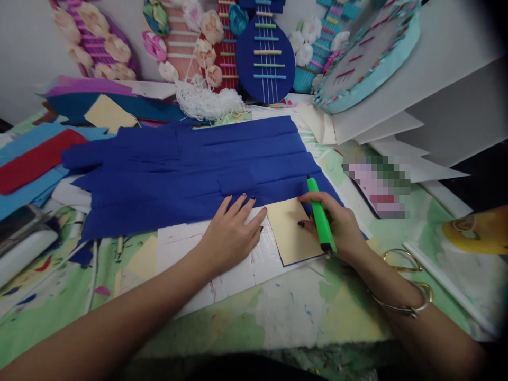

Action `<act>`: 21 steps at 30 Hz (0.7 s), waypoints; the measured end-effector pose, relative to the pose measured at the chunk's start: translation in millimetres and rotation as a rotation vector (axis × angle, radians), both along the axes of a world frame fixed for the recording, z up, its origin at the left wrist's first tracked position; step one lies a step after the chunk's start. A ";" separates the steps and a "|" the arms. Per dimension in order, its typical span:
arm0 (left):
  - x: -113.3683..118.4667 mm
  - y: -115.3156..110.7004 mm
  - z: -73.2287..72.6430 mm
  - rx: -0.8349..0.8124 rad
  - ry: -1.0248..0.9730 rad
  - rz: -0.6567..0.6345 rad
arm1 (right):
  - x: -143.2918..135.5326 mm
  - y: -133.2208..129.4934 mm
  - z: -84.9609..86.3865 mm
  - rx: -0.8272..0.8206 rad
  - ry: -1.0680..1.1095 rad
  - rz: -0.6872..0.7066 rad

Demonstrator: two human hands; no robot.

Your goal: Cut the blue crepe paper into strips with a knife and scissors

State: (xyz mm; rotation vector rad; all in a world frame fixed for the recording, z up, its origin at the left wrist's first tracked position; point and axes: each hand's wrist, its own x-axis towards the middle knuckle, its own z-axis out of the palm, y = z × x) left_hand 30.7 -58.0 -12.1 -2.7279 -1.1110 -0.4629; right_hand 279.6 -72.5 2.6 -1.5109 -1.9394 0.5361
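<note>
A cluttered craft table, its cover smeared with green and yellow paint, stood before a wall of guitar-shaped decorations trimmed with paper flowers. Across it lay overlapping strips of blue crepe paper, thin, soft and creased, likely to tear or shift if tugged. The left hand lay flat with fingers spread, pressing the paper's lower edge onto white foam board. The right hand gripped a green cutter, fingertips steadying a stiff cream card just beside the blue edge. The card looked light and rigid, best held flat by pressing down on its face. Scissors lay near the right wrist.
</note>
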 end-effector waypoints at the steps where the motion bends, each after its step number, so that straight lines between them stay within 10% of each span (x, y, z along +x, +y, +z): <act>1: 0.0 0.0 0.0 0.001 0.003 -0.001 | 0.0 -0.1 0.3 0.001 0.000 0.006; 21: 0.6 -0.3 1.3 0.020 -0.014 -0.006 | 3.0 0.7 0.6 0.009 -0.019 0.067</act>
